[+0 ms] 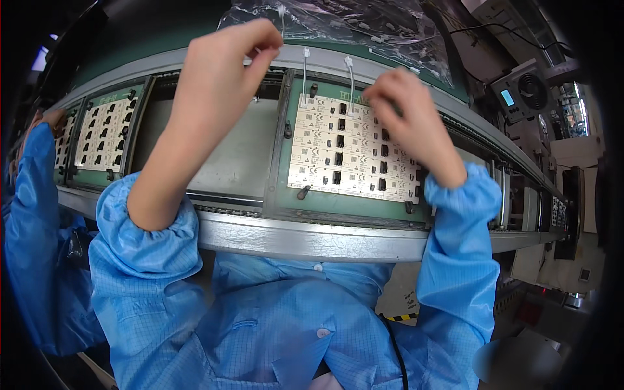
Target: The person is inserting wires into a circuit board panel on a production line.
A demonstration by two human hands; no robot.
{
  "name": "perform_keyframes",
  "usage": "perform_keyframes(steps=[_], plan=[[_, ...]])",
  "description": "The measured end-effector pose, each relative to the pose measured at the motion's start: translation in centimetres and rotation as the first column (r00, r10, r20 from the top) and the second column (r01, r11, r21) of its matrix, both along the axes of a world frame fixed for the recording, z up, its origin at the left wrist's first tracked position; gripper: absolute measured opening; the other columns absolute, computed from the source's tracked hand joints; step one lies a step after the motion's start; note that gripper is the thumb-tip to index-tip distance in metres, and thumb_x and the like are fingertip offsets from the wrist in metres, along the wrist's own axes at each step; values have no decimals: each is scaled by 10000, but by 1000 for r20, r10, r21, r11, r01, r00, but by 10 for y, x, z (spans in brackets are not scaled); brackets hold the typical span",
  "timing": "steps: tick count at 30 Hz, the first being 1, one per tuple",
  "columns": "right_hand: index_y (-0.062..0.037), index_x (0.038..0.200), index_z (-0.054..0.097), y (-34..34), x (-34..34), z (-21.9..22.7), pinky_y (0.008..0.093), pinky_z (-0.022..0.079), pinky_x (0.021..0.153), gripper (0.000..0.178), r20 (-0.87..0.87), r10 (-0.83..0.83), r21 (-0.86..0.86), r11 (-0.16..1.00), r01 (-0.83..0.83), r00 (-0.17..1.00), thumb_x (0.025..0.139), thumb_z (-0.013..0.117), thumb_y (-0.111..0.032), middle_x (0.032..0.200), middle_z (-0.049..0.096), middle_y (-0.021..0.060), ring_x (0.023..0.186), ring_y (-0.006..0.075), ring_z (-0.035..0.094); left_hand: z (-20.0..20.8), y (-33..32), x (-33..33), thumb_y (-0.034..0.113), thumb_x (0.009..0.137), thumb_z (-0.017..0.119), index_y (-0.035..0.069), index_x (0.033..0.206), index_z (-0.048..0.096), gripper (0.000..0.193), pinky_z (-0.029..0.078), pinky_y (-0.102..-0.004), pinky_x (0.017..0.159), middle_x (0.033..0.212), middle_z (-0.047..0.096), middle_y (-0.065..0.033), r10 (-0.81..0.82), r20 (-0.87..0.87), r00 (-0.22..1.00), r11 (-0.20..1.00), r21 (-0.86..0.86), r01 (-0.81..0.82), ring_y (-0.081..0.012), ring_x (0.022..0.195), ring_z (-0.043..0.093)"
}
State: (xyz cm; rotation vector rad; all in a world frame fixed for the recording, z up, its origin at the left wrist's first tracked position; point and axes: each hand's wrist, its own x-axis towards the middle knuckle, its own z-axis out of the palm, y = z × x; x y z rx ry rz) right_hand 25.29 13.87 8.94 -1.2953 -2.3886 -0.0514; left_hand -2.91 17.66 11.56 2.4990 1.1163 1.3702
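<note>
My left hand [224,68] is raised over the far edge of the conveyor, thumb and fingers pinched. A short white wire lead [283,26] with a small plug rises at its fingertips and appears held there. My right hand [406,114] hovers at the far right of a white circuit board panel [318,153], fingers bent and blurred; what they hold, if anything, is hidden. The panel carries rows of black components and sits in a green carrier [351,209]. Two wire leads, a left one [305,75] and a right one [351,84], extend from its far side over the rail.
A metal conveyor rail [312,238] runs along the near side. Clear plastic bags [364,29] with loose leads lie on the green surface beyond. Another loaded carrier [104,133] stands left, near a co-worker's blue sleeve [39,169]. A device with a lit screen [520,91] stands right.
</note>
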Motion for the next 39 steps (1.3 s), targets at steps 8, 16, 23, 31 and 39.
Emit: perform_keyframes(steps=[8, 16, 23, 31, 39], plan=[[-58, 995, 675, 110, 32, -30, 427, 503, 775, 160, -39, -173, 246, 953, 177, 984, 918, 655, -197, 929, 623, 142, 865, 347, 628, -15, -28, 23, 126, 926, 585, 93, 916, 685, 106, 362, -411, 857, 863, 713, -65, 27, -263, 964, 994, -96, -54, -273, 855, 650], [19, 878, 660, 91, 29, 11, 379, 503, 681, 146, -307, -154, 208, 952, 224, 939, 865, 685, -124, 874, 649, 206, 761, 339, 643, -31, -29, 23, 136, 830, 706, 122, 845, 716, 24, 355, -395, 836, 850, 671, 16, -34, -351, 936, 980, -198, -39, -227, 929, 591], [-10, 919, 600, 56, 42, 38, 232, 447, 618, 108, -661, -212, -89, 975, 205, 720, 922, 661, -99, 777, 594, 3, 711, 76, 555, -34, -28, 24, 151, 789, 734, 124, 822, 752, 46, 361, -398, 823, 900, 658, 27, -16, -310, 951, 956, -285, -77, -229, 957, 568], [-52, 967, 641, 18, 108, 31, 264, 463, 723, 105, -771, -193, -160, 981, 108, 607, 940, 659, -152, 880, 622, 6, 766, 111, 589, -36, -34, 22, 153, 794, 729, 117, 825, 751, 52, 365, -394, 833, 908, 652, 10, 26, -315, 949, 959, -259, -113, -243, 963, 554], [-14, 1132, 666, -6, 126, 10, 237, 482, 868, 221, -869, -253, -242, 967, 82, 425, 967, 633, -157, 982, 661, 38, 883, 100, 622, -40, -29, 23, 140, 797, 722, 100, 835, 757, 65, 417, -389, 856, 902, 639, -13, -24, -196, 980, 912, -406, -59, -267, 965, 547]])
